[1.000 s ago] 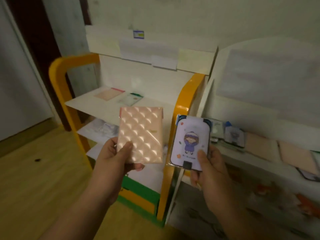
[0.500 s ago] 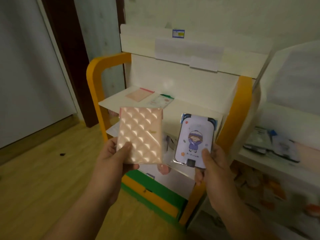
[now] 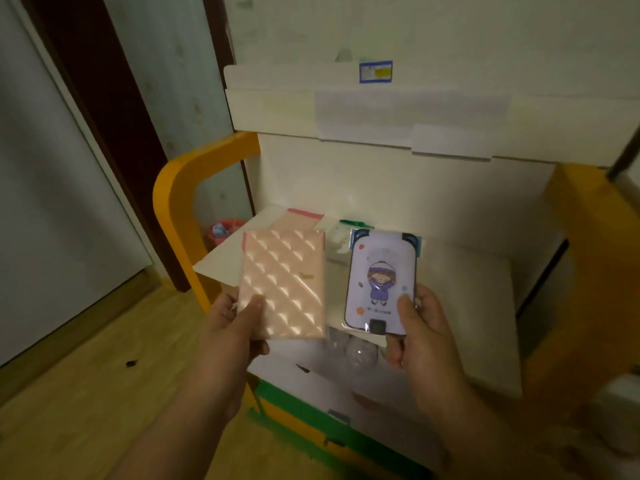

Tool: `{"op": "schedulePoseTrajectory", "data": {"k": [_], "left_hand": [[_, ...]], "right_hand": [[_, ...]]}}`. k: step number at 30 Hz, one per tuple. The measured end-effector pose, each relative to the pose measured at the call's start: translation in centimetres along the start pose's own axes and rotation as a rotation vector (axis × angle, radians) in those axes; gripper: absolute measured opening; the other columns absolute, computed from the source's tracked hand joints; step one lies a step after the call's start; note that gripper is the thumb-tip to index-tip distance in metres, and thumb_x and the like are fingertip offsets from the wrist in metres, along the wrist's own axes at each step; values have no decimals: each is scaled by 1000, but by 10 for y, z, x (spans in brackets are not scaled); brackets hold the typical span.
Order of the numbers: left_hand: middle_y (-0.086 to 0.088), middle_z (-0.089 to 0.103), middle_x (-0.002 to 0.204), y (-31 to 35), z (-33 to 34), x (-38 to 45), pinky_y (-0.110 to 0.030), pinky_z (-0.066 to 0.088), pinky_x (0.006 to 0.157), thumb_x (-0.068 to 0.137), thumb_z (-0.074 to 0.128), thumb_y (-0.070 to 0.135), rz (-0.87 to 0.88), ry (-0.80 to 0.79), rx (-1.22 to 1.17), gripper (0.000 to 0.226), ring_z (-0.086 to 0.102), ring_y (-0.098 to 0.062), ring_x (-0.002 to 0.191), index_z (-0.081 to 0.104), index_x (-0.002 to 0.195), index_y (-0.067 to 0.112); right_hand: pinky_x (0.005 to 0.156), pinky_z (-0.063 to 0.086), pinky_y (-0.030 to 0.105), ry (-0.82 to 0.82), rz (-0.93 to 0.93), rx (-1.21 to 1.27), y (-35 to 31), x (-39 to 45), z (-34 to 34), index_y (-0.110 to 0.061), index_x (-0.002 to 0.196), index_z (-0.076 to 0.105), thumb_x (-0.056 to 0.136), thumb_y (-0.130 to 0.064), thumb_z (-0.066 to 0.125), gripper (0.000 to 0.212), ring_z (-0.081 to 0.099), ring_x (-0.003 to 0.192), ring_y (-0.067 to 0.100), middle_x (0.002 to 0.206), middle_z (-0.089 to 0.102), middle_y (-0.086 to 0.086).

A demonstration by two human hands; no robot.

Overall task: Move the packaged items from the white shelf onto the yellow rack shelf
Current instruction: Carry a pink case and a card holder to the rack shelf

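The yellow rack [image 3: 180,188] stands against the wall, its rounded yellow posts framing white shelves. Its top shelf [image 3: 460,299] has a straight front edge that runs from the left post toward the right post [image 3: 588,271]; the right half of its surface lies bare, while two flat packets sit at the back left: a pink packet [image 3: 294,221] and a clear packet [image 3: 337,233] with a green strip, side by side. A white back panel [image 3: 381,188] closes the shelf behind, and the posts wall it on both sides, so the way in is from the front and above. Lower shelves hold blurred items that cannot be told. To the left are wood floor [image 3: 69,410] and a dark door frame [image 3: 114,133].

Both forearms reach forward from the bottom of the view, hands raised in front of the shelf's front edge. The left hand [image 3: 232,327] grips the lower left corner of a pink quilted pack [image 3: 285,282], thumb across its face and fingers behind, holding it nearly upright. The right hand [image 3: 422,330] pinches the lower right corner of a cartoon pack [image 3: 381,282], thumb on the front, fingers curled behind. The two packs are held just beside each other, apart by a narrow gap, over the shelf's left front part and not resting on it.
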State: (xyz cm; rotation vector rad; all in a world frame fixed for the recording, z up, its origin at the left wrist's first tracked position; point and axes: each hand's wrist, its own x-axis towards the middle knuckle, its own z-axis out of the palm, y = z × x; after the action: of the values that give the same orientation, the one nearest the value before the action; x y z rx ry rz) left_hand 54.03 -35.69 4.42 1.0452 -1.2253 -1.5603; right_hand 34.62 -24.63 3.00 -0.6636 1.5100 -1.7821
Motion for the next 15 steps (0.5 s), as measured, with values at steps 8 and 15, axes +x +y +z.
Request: {"op": "schedulePoseTrajectory", "data": {"k": [8,15], "left_hand": [[-10,65,100,-6,-15,112,-31,50,62,96,56,32,-69,-77,111,18,58,-20,75,62,109,20],[-4,65,113,-7,-9,245,-43,55,86,96,53,38,-149,-181,285,27,64,-28,100,57,120,25]], "right_hand": [[38,39,23,87,36,-46,15,68,33,-27,120,54,97,-38,45,27,46,42,10,94,72,11],[34,37,26,273,-65,-50,22,121,65,-22,117,54,103,-28,41,20,39,39,16,74,69,9]]}}
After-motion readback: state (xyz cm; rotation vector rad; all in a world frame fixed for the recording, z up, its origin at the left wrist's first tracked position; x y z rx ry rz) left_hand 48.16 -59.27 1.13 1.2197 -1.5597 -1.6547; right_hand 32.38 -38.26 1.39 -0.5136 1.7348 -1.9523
